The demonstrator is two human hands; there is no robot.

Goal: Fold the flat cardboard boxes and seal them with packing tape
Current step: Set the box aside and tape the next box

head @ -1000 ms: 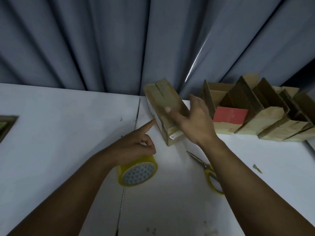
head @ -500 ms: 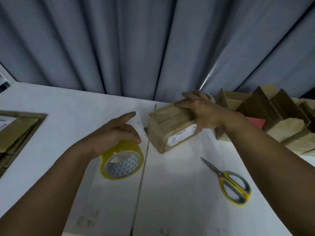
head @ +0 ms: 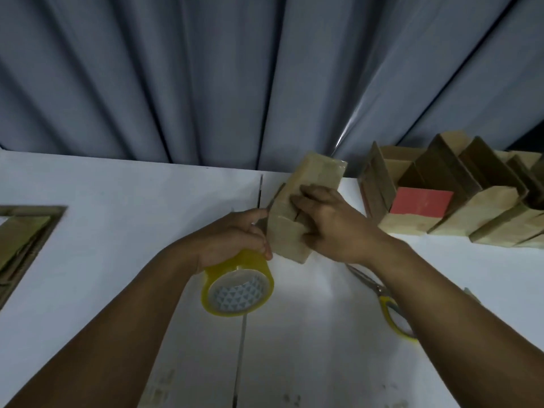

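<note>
Tabletop [head: 117,231]: white, with a dark seam [head: 241,348] running from the near edge away toward the back. Both forearms come in from the bottom corners and meet mid-frame.

Scissors [head: 390,307]: yellow handles, lying on the tabletop to the right of the seam. They are largely covered by the right forearm, with the blades pointing toward the box.

Tape roll [head: 238,285]: yellow, patterned core facing the camera, over the seam. The left hand [head: 232,240] grips it from above, fingers curled over its top. The forefinger reaches out and touches the box's left edge. A thin dark strip runs along that edge beyond the fingertip; cannot tell whether it is tape.

Box [head: 290,241]: small, brown, folded up, at the centre just right of the seam. It is tilted, the near corner low and the far end raised toward the back. The flap seam faces up toward the camera.

Right hand [head: 332,228]: clamped on the box from the right, fingers lying across the flap seam, thumb against the near face. The two hands sit close together, on either side of the box.

Right, farther back: a row of folded boxes [head: 477,213] with open tops, packed side by side. One has a red panel [head: 421,203].

Left edge: flat cardboard [head: 23,231], partly out of frame.

Behind the tabletop: a grey pleated curtain [head: 206,83] fills the upper half.
</note>
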